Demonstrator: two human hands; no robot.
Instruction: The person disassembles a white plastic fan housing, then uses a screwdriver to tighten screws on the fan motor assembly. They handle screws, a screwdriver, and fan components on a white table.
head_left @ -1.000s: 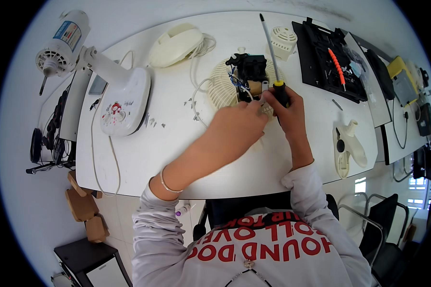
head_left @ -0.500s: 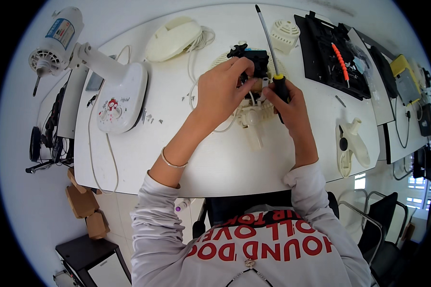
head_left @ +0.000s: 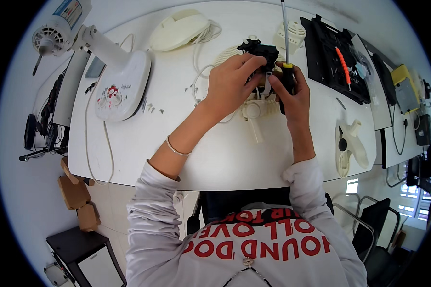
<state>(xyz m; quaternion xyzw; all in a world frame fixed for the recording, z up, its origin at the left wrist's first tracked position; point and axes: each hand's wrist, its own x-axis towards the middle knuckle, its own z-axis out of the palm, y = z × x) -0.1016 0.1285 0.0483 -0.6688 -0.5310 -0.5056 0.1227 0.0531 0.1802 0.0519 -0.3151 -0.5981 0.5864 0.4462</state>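
Fingers of my left hand (head_left: pixel 232 86) are curled against a black motor assembly (head_left: pixel 268 51) near the far middle of the table, its fingertips partly hidden. My right hand (head_left: pixel 297 98) is closed round the black and yellow handle of a screwdriver (head_left: pixel 287 76), whose long shaft points away from me. The right thumb and fingertips lie beside the motor, close to a small pale piece with wires. Under both hands sits a cream fan housing (head_left: pixel 254 110) with a stub extending toward me. A round cream grille (head_left: pixel 221 58) shows partly behind the left hand.
On the left stands a white fan base (head_left: pixel 122 91), with loose screws (head_left: pixel 151 108) beside it. A cream cover (head_left: pixel 179 29) with a coiled cord lies farther back. To the right are a vented cream cover (head_left: pixel 292 34), an open black tool case (head_left: pixel 337 62) and a cream neck piece (head_left: pixel 352 148).
The screwdriver has swung more upright in my right hand, its handle slightly to the right. My left hand has shifted slightly right, still at the motor. The whole view has shifted a little.
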